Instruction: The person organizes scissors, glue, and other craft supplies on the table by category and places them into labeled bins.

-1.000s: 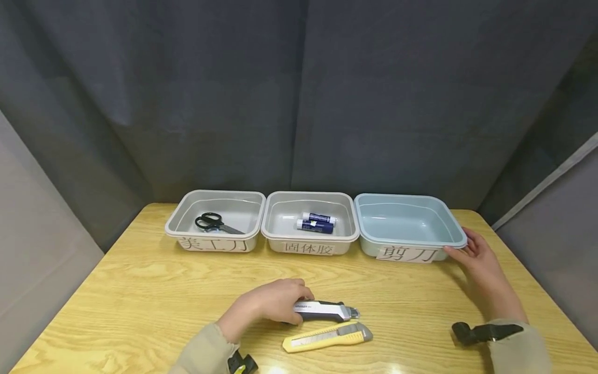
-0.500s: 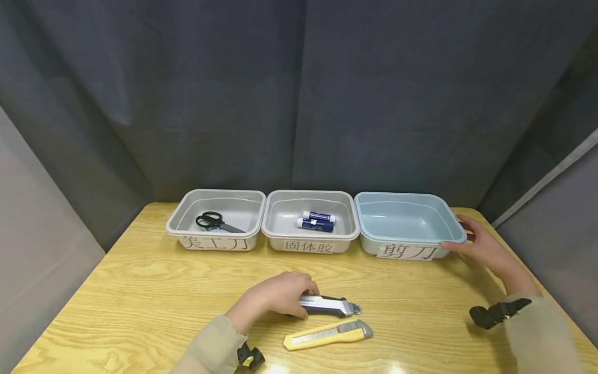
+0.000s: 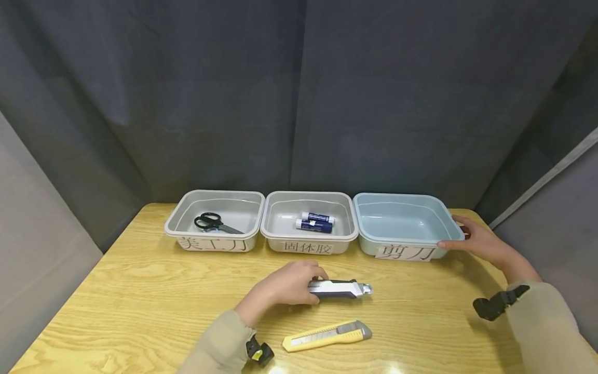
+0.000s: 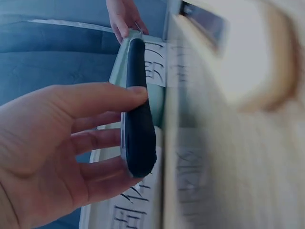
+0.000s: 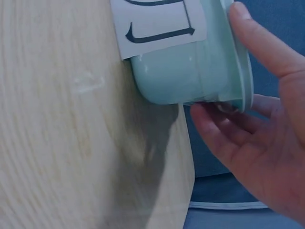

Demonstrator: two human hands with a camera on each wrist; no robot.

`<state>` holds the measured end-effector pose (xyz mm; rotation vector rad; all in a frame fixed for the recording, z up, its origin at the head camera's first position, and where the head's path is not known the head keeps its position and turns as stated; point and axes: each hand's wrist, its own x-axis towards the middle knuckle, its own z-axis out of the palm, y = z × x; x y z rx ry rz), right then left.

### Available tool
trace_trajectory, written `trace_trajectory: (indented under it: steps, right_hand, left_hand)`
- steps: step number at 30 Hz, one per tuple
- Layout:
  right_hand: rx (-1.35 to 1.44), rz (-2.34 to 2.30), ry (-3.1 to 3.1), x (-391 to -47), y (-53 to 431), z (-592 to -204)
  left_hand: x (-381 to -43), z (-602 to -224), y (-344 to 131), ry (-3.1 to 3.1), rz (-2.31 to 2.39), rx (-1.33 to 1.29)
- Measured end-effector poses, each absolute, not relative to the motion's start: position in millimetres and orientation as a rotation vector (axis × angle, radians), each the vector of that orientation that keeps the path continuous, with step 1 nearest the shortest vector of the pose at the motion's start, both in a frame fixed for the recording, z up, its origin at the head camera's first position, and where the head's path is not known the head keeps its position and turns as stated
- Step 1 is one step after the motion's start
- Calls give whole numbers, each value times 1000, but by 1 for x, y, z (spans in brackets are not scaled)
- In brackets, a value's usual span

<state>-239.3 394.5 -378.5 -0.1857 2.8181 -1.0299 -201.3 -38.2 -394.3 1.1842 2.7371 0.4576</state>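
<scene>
My left hand (image 3: 291,284) grips a white-and-black utility knife (image 3: 338,289) by one end. In the left wrist view its dark side (image 4: 140,129) lies between my thumb and fingers, off the tabletop. A yellow snap-off utility knife (image 3: 327,336) lies nearer on the table. My right hand (image 3: 483,241) holds the right end of a light-blue bin (image 3: 404,200), thumb on the rim and fingers beneath it, as the right wrist view shows. No item is seen inside that bin. Its front label (image 3: 404,252) reads 剪刀.
Left of the blue bin stand two grey bins in a row. The middle bin (image 3: 308,195), labelled 固体胶, holds two glue sticks (image 3: 315,225). The left bin (image 3: 219,194), labelled 美工刀, holds black-handled scissors (image 3: 212,222). A dark curtain (image 3: 299,104) hangs behind the wooden table (image 3: 140,306).
My left hand has carried the white-and-black utility knife up from the table, away from the yellow knife, forward and slightly right. My right hand has shifted its hold on the blue bin's end.
</scene>
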Motion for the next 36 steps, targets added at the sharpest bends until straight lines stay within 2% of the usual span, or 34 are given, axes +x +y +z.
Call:
trace_trajectory:
  steps: [15, 36]
  right_hand:
    - [-143, -972, 2782, -242, 390, -368]
    - [-179, -837, 2719, -261, 385, -361]
  left_hand:
    - [-218, -375, -16, 2925, 584, 1269]
    - [-254, -341, 24, 2848, 802, 1169]
